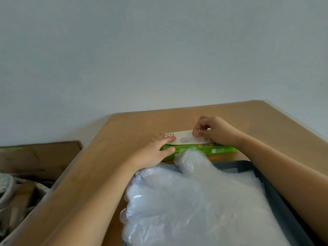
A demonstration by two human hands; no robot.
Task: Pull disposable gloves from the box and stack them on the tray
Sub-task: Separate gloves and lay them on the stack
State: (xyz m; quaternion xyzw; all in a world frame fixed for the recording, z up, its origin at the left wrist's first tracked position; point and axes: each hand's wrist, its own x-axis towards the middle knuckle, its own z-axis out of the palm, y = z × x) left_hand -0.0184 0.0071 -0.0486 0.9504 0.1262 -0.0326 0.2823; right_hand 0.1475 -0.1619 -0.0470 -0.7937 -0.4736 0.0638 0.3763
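Note:
A green and white glove box (220,150) lies flat on the wooden table, just beyond the dark tray (276,196). My left hand (156,153) rests on the box's left end with straight fingers, thumb against its front side. My right hand (214,129) is over the slot on top, its fingertips pinching the clear glove (188,139) that shows in the opening. A thick pile of clear plastic gloves (195,201) covers most of the tray, with glove fingers spilling over its left and far edges.
The wooden table (99,166) meets a plain wall at the back. To the left, below table height, sit a brown cardboard box (35,157) and a bin of mixed clutter (16,197).

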